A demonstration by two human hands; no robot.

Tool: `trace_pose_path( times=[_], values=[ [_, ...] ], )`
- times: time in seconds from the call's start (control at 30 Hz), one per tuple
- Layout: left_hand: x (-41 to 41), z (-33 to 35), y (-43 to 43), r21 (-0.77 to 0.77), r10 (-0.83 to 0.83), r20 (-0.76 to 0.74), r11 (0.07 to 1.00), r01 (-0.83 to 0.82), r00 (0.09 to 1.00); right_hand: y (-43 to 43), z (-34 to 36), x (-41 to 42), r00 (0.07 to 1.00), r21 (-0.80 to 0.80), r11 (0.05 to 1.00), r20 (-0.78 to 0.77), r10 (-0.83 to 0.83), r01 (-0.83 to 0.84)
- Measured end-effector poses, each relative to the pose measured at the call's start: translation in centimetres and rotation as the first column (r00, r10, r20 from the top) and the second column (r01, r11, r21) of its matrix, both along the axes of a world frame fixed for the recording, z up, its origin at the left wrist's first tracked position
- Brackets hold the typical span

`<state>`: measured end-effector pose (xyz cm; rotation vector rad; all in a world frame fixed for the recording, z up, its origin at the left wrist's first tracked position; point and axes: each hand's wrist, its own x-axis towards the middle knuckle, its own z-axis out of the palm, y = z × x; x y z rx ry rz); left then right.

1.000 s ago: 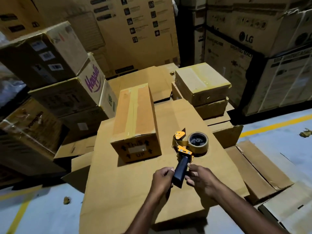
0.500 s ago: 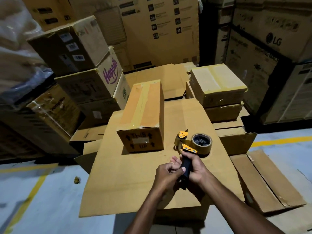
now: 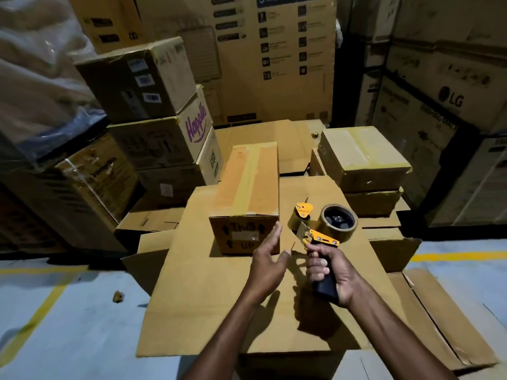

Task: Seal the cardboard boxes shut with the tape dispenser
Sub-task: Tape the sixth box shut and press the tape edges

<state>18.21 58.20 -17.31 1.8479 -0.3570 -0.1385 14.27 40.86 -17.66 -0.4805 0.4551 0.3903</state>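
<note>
Yellow-and-black tape dispenser (image 3: pixel 323 237) now raised in the right hand (image 3: pixel 332 272)'s grip; freed left hand (image 3: pixel 267 266), fingers spread, nears tall brown cardboard box (image 3: pixel 247 187) for taping.

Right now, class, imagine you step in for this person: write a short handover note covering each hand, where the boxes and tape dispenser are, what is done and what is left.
Left hand: open, fingertips at the near end of the long box; contact unclear.
Right hand: grips the black handle of the tape dispenser, held off the cardboard sheet, right of the long box.
Done: a tape strip runs along the long box's top seam. The square box, behind and to the right, is also taped on top.
Left: probably press the strip's near end down over the "This UP" face; other sides are hidden.
</note>
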Motion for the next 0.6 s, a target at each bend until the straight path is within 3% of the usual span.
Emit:
trace_pose_path(
  times=[0.1,0.2,0.3,0.37,0.43,0.5,0.6],
  values=[
    [0.7,1.0,0.0,0.033,-0.107,0.108,0.994,0.104,0.988,0.6,2.3,0.3,0.999,-0.088,0.996,0.039,0.031,-0.027],
    [1.1,1.1,0.6,0.027,-0.077,0.229,0.997,0.073,0.97,1.1,4.3,1.2,0.995,-0.173,0.983,0.069,0.077,-0.064],
    [1.3,0.7,2.0,-0.088,0.121,0.367,0.992,-0.095,0.922,1.7,6.2,2.5,0.993,-0.279,0.958,0.075,0.088,-0.064],
    [1.4,1.1,3.3,-0.183,0.282,0.354,0.956,-0.229,0.892,1.9,7.2,3.5,0.991,-0.357,0.931,0.086,0.107,-0.07],
    [1.9,1.8,4.5,-0.249,0.362,0.177,0.916,-0.314,0.915,2.0,8.0,4.7,0.985,-0.447,0.89,0.093,0.148,-0.092],
    [2.9,3.0,5.4,-0.304,0.353,-0.127,0.875,-0.376,0.927,2.1,8.9,5.8,0.973,-0.549,0.826,0.092,0.21,-0.126],
    [5.4,4.4,7.1,-0.427,0.122,-0.558,0.806,-0.41,0.821,3.1,10.4,7.8,0.948,-0.726,0.666,0.062,0.312,-0.171]
  ],
)
